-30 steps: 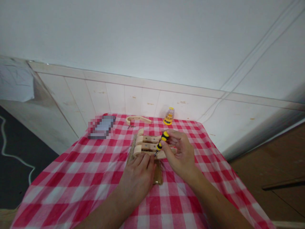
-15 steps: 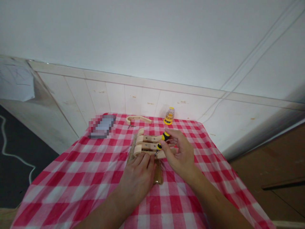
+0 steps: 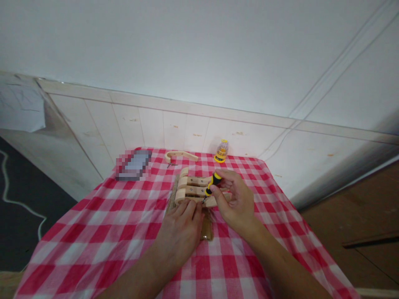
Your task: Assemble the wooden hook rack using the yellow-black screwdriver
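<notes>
A small yellow-and-black screwdriver (image 3: pixel 215 180) is pinched by its handle between the thumb and fingers of my right hand (image 3: pixel 239 203). Its shaft slants down and left to a screw spot on the nearest of several curved pale wooden hooks (image 3: pixel 211 202). Over the near side of that hook lies my left hand (image 3: pixel 183 226), fingers bent and pressing it against the brown board (image 3: pixel 206 230) beneath; the thumb's grip is partly hidden. Two further wooden hooks (image 3: pixel 195 190) sit side by side beyond it, with dark screw holes along their tops.
A loose wooden hook (image 3: pixel 183 154) and a few small screws (image 3: pixel 172 165) lie at the back of the checked tablecloth (image 3: pixel 102 232). A yellow-based bit holder (image 3: pixel 221 152) stands by the panelled wall. To the left is a blurred-out phone-like slab (image 3: pixel 134 165).
The screwdriver's handle has turned a little in my right hand's fingers, with its tip staying at the same hook. My left hand has stayed in place.
</notes>
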